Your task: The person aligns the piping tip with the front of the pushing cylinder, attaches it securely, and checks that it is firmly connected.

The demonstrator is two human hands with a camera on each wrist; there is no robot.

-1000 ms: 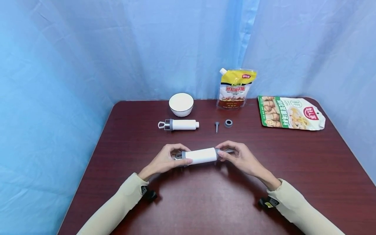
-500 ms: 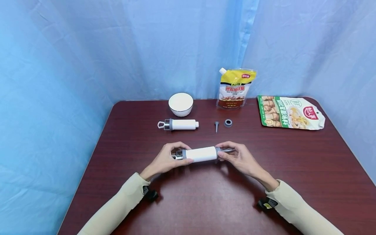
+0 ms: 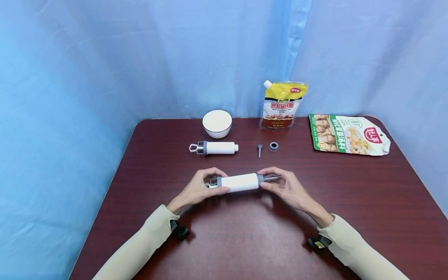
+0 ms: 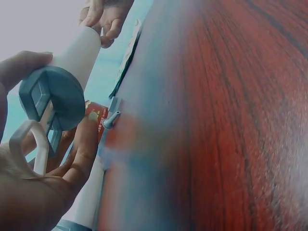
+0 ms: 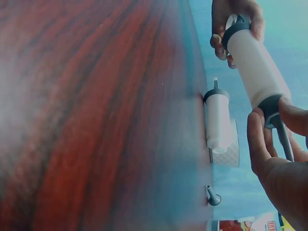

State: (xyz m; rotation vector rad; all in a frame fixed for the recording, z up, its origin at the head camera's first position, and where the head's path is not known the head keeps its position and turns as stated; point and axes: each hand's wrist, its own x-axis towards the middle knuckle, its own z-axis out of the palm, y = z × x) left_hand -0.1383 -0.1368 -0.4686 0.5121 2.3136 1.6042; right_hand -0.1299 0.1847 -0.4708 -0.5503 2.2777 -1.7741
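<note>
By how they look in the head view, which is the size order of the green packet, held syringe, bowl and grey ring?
1. Green packet
2. Held syringe and bowl: unsure, the syringe is nearer the camera
3. Grey ring

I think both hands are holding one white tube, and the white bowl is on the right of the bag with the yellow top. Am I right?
Almost! The white bowl is on the left of the bag with the yellow top; the head view shows it. And yes, the left hand and right hand both hold one white tube.
</note>
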